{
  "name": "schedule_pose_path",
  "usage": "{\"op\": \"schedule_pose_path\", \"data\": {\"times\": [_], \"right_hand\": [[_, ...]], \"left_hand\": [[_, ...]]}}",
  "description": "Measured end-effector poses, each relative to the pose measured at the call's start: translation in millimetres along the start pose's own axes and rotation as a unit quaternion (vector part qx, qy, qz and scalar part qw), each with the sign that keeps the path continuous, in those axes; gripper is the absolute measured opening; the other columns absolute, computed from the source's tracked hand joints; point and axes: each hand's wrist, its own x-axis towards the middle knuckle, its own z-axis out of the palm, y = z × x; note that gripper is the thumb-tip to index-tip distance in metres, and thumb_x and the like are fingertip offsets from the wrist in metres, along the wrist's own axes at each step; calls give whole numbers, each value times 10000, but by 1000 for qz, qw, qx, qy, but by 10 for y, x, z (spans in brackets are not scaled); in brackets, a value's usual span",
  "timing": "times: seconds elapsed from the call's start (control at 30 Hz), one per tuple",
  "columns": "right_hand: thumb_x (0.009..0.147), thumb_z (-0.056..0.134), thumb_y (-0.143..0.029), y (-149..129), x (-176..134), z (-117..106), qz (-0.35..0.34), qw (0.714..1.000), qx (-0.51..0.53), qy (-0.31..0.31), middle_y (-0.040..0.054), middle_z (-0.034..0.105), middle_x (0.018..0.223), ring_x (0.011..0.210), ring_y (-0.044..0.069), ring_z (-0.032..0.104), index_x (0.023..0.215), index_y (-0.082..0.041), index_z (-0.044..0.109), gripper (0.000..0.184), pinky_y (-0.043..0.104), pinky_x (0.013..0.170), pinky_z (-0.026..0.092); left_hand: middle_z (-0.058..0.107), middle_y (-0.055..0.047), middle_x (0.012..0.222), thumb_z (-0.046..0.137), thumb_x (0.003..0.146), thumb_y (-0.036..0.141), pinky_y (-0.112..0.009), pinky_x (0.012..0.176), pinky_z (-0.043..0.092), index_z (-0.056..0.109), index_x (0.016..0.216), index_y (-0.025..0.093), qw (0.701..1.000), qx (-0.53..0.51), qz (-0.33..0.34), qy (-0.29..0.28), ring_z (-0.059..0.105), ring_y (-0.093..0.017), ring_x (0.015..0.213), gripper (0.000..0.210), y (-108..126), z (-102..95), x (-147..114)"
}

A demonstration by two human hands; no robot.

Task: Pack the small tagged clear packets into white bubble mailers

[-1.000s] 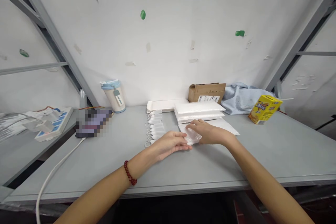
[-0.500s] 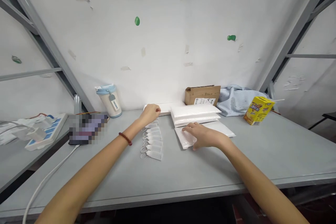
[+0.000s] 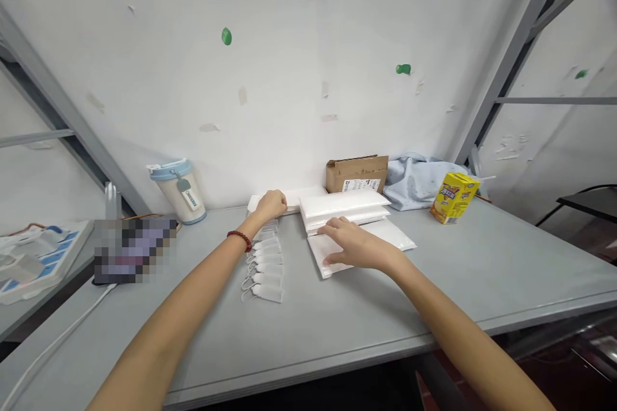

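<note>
We take the row of small white tagged packets (image 3: 264, 263) as our landmark; its long axis runs from the table's near edge toward the wall. At the row's far end our left hand (image 3: 271, 204) rests with fingers curled down over the front edge of a flat white stack (image 3: 294, 198) against the wall; whether it pinches anything we cannot tell. Just right of the row lies a white padded pouch (image 3: 322, 255), its long axis also running front to back, its short end pointing at us. Our right hand (image 3: 351, 243) lies flat on it, fingers spread and pressing, gripping nothing. Behind the pouch, right of the row's far end, sits a pile of white envelopes (image 3: 344, 207).

A second ago both hands met over the pouch; since then the left hand has travelled away up the row, while the right stays on the pouch.
</note>
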Motion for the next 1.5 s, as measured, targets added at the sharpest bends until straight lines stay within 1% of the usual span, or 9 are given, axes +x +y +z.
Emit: {"op": "schedule_pose_path", "data": {"times": [0.17,0.37,0.77,0.9,1.03,1.13,1.27,1.37,1.5], "right_hand": [[815,588,-301,72,78,76,4,988,-85,130,169,401,1291,1171,304,388,1230,-193,439,454,419,887,380],[862,528,-312,121,124,61,31,985,-112,131,113,552,1038,996,255,487,1163,-168,488,336,388,836,408],[833,570,-281,165,146,124,17,974,-132,182,106,566,1010,941,248,511,1122,-183,509,312,381,777,444],[841,528,-222,140,172,147,-29,946,-148,287,139,526,1088,944,251,500,1106,-168,499,272,373,740,443],[838,432,-108,37,195,181,-91,881,-203,419,165,464,1199,1079,269,437,1134,-164,484,305,393,809,388],[805,399,-34,-14,210,228,-104,847,-273,443,142,516,1153,1061,255,442,1081,-167,516,327,389,807,329],[742,407,22,14,232,273,-84,832,-330,439,66,588,861,771,180,470,815,-164,539,240,336,702,279],[715,450,-4,65,246,268,-69,837,-332,430,41,539,719,663,166,418,708,-175,510,181,304,637,257],[698,457,-3,93,262,258,-60,846,-324,419,59,532,755,683,177,412,714,-172,518,181,283,615,261]], "left_hand": [[699,-91,729,559,656,125,-215,610,420,722,705,113,1000,-15,-12,1,602,-165,694,171,-31,-57,44],[704,-111,771,542,674,115,-230,638,433,714,733,119,999,-16,-27,41,615,-183,740,182,1,-117,71],[681,-98,870,472,797,169,-290,745,437,659,784,147,985,-31,-8,169,594,-203,825,189,65,-327,-91],[636,-76,832,470,834,180,-320,765,438,612,780,155,956,-45,93,274,547,-202,830,154,107,-232,-526],[578,-73,818,435,881,158,-325,749,437,571,824,162,897,-17,247,367,496,-190,816,147,217,-105,-1037],[566,-74,838,433,873,100,-309,737,442,559,860,168,861,29,326,389,487,-180,818,144,338,-58,-1279],[589,-69,838,447,844,53,-311,747,436,560,870,164,835,79,381,389,510,-183,839,161,443,-36,-1380],[619,-65,873,475,857,131,-343,795,426,575,862,173,858,51,343,380,531,-194,882,109,407,-34,-1353],[593,-128,1128,474,860,248,-419,933,382,577,1072,149,904,-62,171,386,484,-243,1083,256,209,-66,-1241]]}}
